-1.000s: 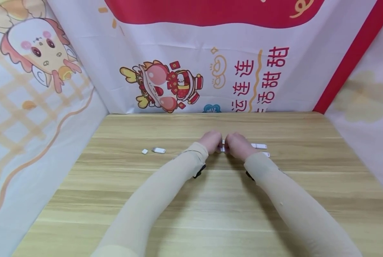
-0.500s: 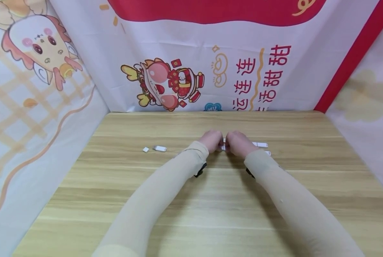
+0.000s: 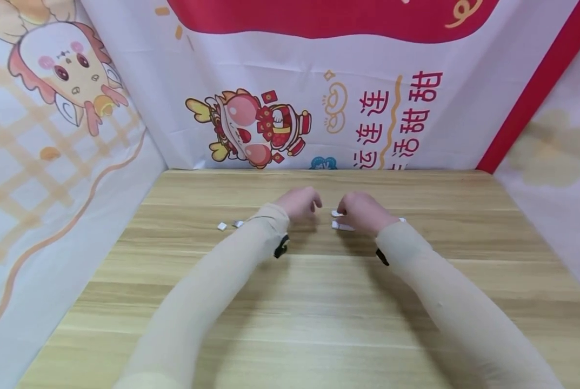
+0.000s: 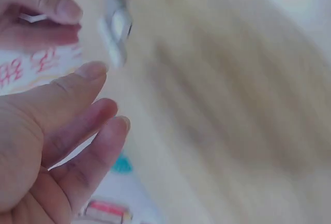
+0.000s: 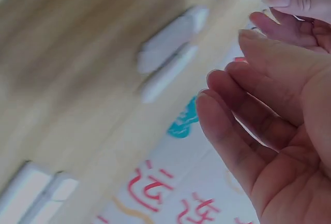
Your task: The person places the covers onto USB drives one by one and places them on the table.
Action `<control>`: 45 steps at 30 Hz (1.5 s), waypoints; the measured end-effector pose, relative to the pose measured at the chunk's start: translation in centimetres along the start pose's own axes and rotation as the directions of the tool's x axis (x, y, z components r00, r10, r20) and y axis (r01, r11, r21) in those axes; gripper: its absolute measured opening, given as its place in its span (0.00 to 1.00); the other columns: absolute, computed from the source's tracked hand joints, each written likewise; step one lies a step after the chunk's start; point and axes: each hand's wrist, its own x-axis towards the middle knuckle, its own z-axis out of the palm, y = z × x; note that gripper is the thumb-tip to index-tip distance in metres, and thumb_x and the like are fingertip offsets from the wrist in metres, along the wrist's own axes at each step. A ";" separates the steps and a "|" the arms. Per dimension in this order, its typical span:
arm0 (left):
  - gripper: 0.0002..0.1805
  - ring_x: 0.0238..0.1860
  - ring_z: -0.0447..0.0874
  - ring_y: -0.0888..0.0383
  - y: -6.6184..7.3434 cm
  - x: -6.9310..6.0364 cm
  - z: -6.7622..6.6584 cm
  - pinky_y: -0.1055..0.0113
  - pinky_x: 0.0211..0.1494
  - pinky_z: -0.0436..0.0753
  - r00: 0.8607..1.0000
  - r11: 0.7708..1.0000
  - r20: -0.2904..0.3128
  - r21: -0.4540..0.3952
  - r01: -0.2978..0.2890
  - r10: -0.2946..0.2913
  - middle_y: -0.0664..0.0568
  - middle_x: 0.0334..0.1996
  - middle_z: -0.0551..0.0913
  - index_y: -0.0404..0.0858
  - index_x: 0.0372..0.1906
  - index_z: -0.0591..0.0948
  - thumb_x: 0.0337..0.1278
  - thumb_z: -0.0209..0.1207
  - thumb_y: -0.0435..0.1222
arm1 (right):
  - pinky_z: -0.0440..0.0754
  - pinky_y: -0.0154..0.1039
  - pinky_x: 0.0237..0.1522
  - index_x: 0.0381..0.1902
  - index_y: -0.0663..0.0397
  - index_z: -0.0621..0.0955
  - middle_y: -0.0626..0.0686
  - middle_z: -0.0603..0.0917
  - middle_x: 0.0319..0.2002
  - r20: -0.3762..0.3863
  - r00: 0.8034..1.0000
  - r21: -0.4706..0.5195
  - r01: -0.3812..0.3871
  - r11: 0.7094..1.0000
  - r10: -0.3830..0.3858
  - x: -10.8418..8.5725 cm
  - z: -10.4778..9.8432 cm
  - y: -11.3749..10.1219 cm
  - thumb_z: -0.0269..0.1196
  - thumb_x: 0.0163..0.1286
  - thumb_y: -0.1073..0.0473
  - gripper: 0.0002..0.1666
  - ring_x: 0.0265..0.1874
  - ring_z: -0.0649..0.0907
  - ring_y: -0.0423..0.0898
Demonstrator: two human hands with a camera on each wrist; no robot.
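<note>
Two white USB sticks lie side by side mid-table, the nearer one [image 3: 343,225] and the farther one [image 3: 336,214], partly behind my right hand [image 3: 365,213]. In the right wrist view that hand's fingers [image 5: 227,125] are loosely bent with nothing between them, apart from the pair of sticks [image 5: 168,45]. My left hand [image 3: 297,205] hovers left of the pair, also holding nothing; its thumb and fingers [image 4: 108,146] are spread apart in the left wrist view. Farther left lie a small white cap [image 3: 222,226] and an uncapped stick [image 3: 238,223], partly hidden by the left sleeve.
More white sticks [image 5: 26,193] lie to the right, mostly covered by the right arm in the head view. The wooden table [image 3: 309,302] meets a printed cloth [image 3: 280,65] at its back edge, and cloths hang at both sides.
Both hands were together at the two middle sticks. They have let go and parted; the left hand has moved left, the right hand slightly. The two sticks stay on the table.
</note>
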 end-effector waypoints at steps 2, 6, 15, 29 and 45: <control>0.20 0.46 0.82 0.53 -1.3 -1.3 -1.3 0.62 0.53 0.79 1.000 1.000 -0.001 -0.003 0.005 -0.005 0.45 0.45 0.85 0.34 0.52 0.83 0.53 0.71 0.31 | 0.84 0.44 0.42 0.37 0.58 0.88 0.52 0.87 0.34 0.004 1.000 -0.006 0.009 1.000 -0.009 0.3 -0.4 -1.0 0.68 0.66 0.60 0.07 0.31 0.84 0.45; 0.18 0.45 0.82 0.52 -5.5 -4.4 -3.4 0.59 0.53 0.80 1.000 1.000 -0.018 -0.014 -0.002 0.002 0.43 0.45 0.85 0.33 0.50 0.84 0.52 0.71 0.31 | 0.84 0.42 0.42 0.41 0.55 0.88 0.51 0.87 0.37 0.018 1.000 -0.020 0.007 1.000 -0.007 1.3 -0.7 -3.3 0.67 0.69 0.57 0.08 0.32 0.84 0.44; 0.17 0.49 0.82 0.45 -13.5 -11.9 -5.7 0.48 0.57 0.77 0.992 0.992 -0.006 -0.006 0.122 -0.122 0.40 0.45 0.85 0.31 0.49 0.85 0.52 0.71 0.31 | 0.82 0.39 0.43 0.40 0.52 0.89 0.48 0.87 0.35 0.056 0.996 -0.037 0.076 0.996 -0.074 5.0 1.1 -7.7 0.65 0.70 0.56 0.08 0.33 0.82 0.42; 0.18 0.38 0.82 0.55 -19.3 -14.5 -3.0 0.54 0.49 0.80 0.985 0.985 -0.049 -0.045 0.164 -0.166 0.55 0.33 0.85 0.38 0.43 0.87 0.47 0.75 0.43 | 0.80 0.36 0.35 0.37 0.53 0.87 0.48 0.84 0.30 0.115 0.989 0.029 0.095 0.995 -0.098 11.1 6.6 -14.3 0.65 0.70 0.52 0.11 0.28 0.79 0.44; 0.09 0.32 0.79 0.55 -18.5 -14.1 -1.7 0.57 0.43 0.78 0.965 0.971 -0.115 0.000 0.239 -0.237 0.57 0.26 0.83 0.44 0.28 0.86 0.52 0.73 0.45 | 0.76 0.36 0.32 0.36 0.55 0.83 0.47 0.81 0.28 0.081 0.989 -0.073 0.131 0.989 -0.125 13.1 8.6 -16.3 0.67 0.68 0.53 0.10 0.27 0.78 0.44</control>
